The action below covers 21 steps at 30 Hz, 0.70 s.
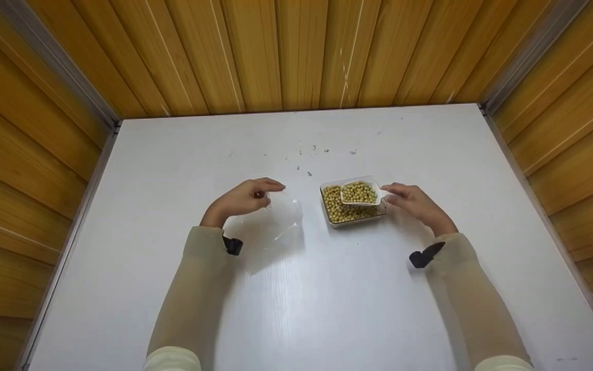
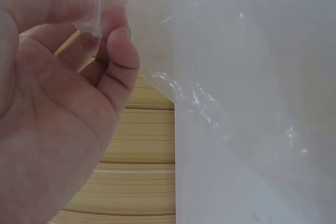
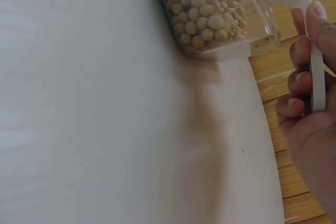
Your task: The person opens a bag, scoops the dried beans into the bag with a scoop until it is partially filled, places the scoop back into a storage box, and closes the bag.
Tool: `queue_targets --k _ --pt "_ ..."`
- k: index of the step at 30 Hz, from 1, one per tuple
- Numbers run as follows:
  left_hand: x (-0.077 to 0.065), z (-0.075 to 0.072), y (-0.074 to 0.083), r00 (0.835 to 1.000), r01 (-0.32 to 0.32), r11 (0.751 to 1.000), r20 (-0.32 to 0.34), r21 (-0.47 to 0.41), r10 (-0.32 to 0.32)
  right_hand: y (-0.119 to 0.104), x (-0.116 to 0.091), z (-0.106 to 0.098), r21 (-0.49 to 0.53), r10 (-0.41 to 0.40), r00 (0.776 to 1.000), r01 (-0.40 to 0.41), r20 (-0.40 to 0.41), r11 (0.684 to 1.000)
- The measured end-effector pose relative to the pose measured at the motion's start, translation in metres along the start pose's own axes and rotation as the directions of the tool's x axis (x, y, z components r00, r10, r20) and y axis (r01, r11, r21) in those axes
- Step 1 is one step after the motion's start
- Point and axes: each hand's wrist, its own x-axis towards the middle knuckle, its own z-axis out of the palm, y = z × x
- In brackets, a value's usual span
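My left hand (image 1: 244, 198) pinches the upper edge of a clear plastic bag (image 1: 281, 226), which hangs loosely down beside it. In the left wrist view the thin film (image 2: 210, 103) spreads out to the right of the curled fingers. With my right hand (image 1: 414, 203) I grip the handle of a white scoop (image 3: 317, 77). Its bowl, heaped with round yellowish beans (image 1: 359, 193), is over a clear rectangular container (image 1: 333, 224). More of the same beans (image 3: 197, 11) fill much of that container. The bag lies left of the container, apart from it.
A white table (image 1: 358, 299) carries everything. Several small dark specks (image 1: 309, 173) dot its surface behind the container. Wood-patterned panels (image 1: 301, 56) enclose the back and both sides.
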Motion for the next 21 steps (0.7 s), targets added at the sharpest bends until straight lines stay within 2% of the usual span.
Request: queue_targets --k 17,21 --pt "0.003 0.000 0.002 1.000 0.012 1.000 0.016 -0.009 -0.012 -0.027 0.007 -0.002 -0.002 -0.035 0.999 0.035 0.032 0.999" --pt "0.003 0.000 0.003 1.000 -0.005 1.000 0.018 -0.022 0.005 -0.034 0.010 -0.001 0.004 -0.033 0.998 0.033 0.049 0.999"
